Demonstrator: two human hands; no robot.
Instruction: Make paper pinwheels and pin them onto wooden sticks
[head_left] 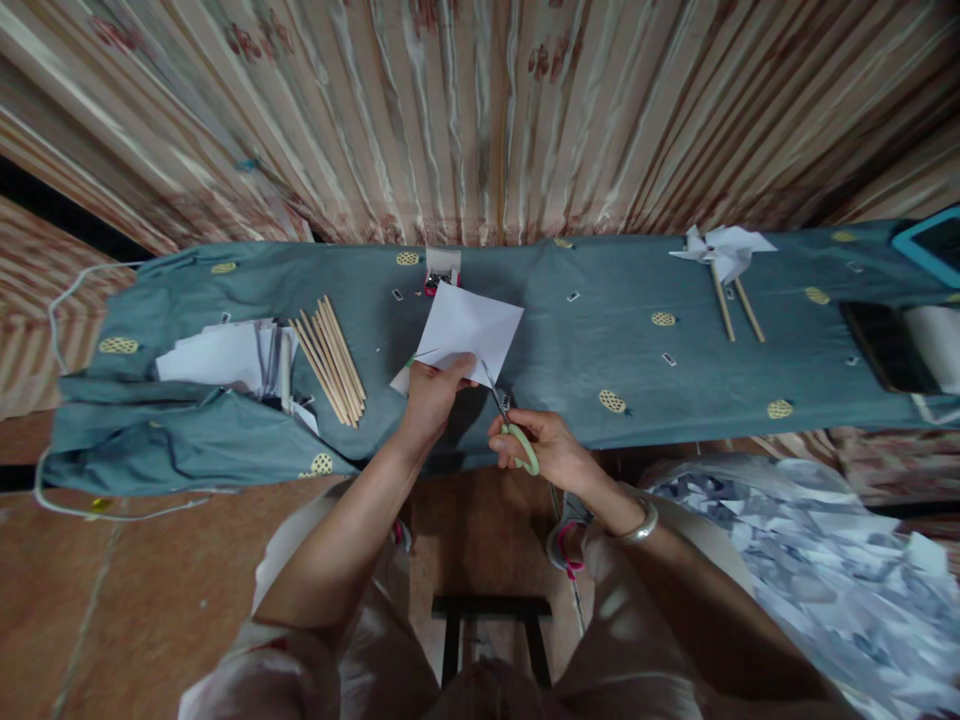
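Observation:
A square of white paper (471, 325) is held above the cloth by my left hand (435, 395), its thumb on top near the lower edge. One slit shows at the paper's left side. My right hand (544, 447) grips scissors (523, 448) with pale green handles, and their blades meet the paper's lower right corner. Just behind the paper stands a small open box (442, 270) with dark metal bits inside. To the left lie several wooden sticks (330, 365) and, past them, a stack of cut white paper (217, 358).
A blue-green cloth (525, 262) with yellow pineapple prints covers the narrow table. Paper pinwheels (726, 250) on sticks lie at right, with a dark phone-like slab (885, 345) beyond. A clear bag of white paper pieces (825, 570) stands below right. A pleated curtain (480, 120) hangs behind.

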